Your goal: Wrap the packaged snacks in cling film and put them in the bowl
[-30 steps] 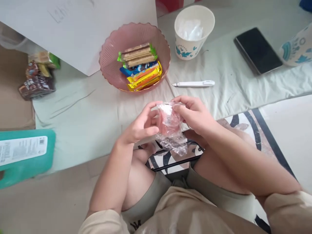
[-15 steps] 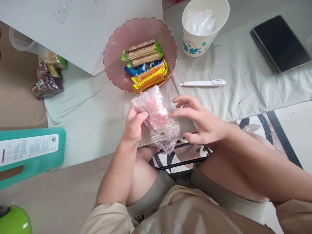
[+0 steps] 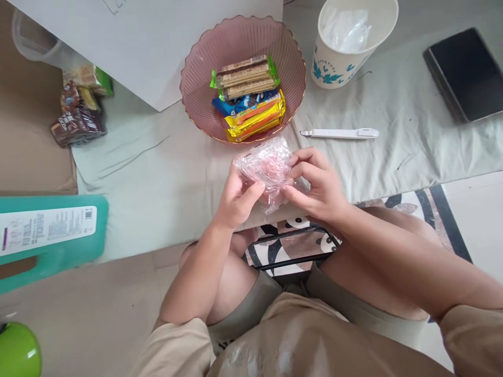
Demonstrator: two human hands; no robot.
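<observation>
The pink ribbed bowl (image 3: 198, 78) is sitting on the pale cloth (image 3: 157, 209), and just on its near side a pink bundle in clear plastic (image 3: 265, 165) is resting between the person's two hands. The left hand (image 3: 240, 199) is grasping the bundle from the left, its thumb lying over the plastic and its other fingers mostly hidden underneath. The right hand (image 3: 318, 183) is pinching the plastic at the bundle's right edge between thumb and curled fingers. Inside the bowl, green-ended wafer packets (image 3: 245, 78) are lying above a blue packet (image 3: 231, 106), with yellow packets (image 3: 257, 118) nearest the front rim. Just right of the bowl, a slim white tool (image 3: 340, 134) with a metal tip is lying flat. Farther back on that side, a paper cup (image 3: 330, 63) is holding crumpled clear plastic (image 3: 346, 31), and a flat black device (image 3: 467, 76) is lying well right of the bowl. Left of the bowl, brown snack packs (image 3: 80, 125) are lying in a cluster, and a teal object (image 3: 96, 230) bearing a white label is lying nearer the person.
</observation>
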